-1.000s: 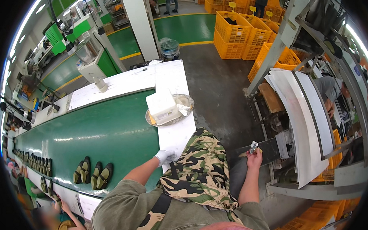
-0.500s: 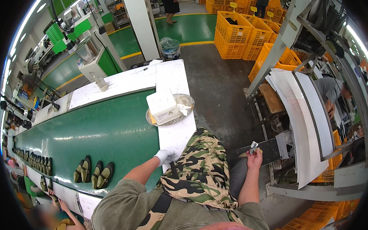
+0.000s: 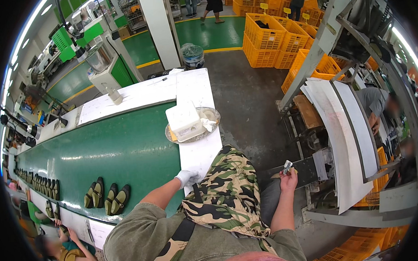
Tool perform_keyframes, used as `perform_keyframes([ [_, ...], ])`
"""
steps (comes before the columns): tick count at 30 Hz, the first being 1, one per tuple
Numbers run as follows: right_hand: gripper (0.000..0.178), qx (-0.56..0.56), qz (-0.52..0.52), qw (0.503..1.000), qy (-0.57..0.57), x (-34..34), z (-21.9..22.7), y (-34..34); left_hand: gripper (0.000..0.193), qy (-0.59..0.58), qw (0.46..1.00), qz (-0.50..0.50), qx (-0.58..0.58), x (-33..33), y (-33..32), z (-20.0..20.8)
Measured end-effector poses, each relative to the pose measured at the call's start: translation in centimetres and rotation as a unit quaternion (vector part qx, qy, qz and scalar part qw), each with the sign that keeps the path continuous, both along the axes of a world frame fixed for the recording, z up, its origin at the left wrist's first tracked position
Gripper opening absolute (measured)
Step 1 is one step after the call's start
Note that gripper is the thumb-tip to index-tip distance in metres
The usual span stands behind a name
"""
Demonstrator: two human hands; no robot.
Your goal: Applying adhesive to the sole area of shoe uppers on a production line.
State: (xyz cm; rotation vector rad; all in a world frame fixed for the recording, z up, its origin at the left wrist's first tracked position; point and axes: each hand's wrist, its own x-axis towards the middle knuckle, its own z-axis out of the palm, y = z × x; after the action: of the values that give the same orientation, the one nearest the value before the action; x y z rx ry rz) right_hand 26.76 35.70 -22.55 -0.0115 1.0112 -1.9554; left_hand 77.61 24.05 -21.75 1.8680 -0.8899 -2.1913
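Note:
My left hand [image 3: 186, 177], in a white glove, rests on the white end board [image 3: 201, 154] of the long green bench. Its fingers lie loosely out along the board, and I see nothing in them. Out to the right my bare right hand [image 3: 290, 179] is closed on a small silvery-grey object [image 3: 287, 166], which sticks up past the fingertips; its kind is too small to make out. A camouflage apron [image 3: 229, 194] covers my lap between both hands.
A white box [image 3: 183, 120] sits on a round metal tray [image 3: 167, 134]. Olive-and-black shoes [image 3: 118, 200] stand on the green conveyor belt [image 3: 140, 151]. A metal rack with white sheets [image 3: 336, 135] is to my right; yellow crates [image 3: 263, 41] are stacked beyond. A co-worker [image 3: 73, 255] sits at lower left.
Both my hands keep their places, the right still holding the small silvery object. In the background, a walking person moves right and another person's legs come into view. The co-worker's hands at lower left shift slightly.

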Motion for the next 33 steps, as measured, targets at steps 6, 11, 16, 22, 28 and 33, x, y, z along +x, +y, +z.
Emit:
perform_keyframes([
  [6, 0.016, 0.001, 0.001, 1.0, 0.007, 0.2, 0.2, 0.1, 0.029, 0.0, 1.0, -0.004, 0.001, 0.2, 0.0, -0.5],
  [11, 0.011, -0.006, 0.003, 1.0, 0.004, 0.1, 0.1, 0.2, 0.029, -0.008, 1.0, -0.008, 0.0, 0.2, 0.2, -0.3],
  [16, 0.015, -0.003, -0.011, 1.0, -0.003, 0.2, 0.3, 0.2, 0.028, -0.016, 1.0, -0.007, -0.005, -0.1, 0.0, 0.2],
  [22, 0.013, -0.006, -0.005, 1.0, -0.008, 0.2, 0.3, -0.1, 0.027, -0.004, 1.0, -0.01, -0.004, 0.4, -0.3, -0.3],
  [28, 0.013, -0.009, -0.004, 1.0, -0.005, 0.0, 0.1, 0.1, 0.027, 0.009, 1.0, 0.005, -0.008, 0.0, 0.1, -0.1],
  [33, 0.012, 0.008, -0.02, 1.0, -0.015, 0.3, 0.4, 0.0, 0.029, -0.005, 1.0, 0.0, -0.005, -0.1, 0.3, 0.6],
])
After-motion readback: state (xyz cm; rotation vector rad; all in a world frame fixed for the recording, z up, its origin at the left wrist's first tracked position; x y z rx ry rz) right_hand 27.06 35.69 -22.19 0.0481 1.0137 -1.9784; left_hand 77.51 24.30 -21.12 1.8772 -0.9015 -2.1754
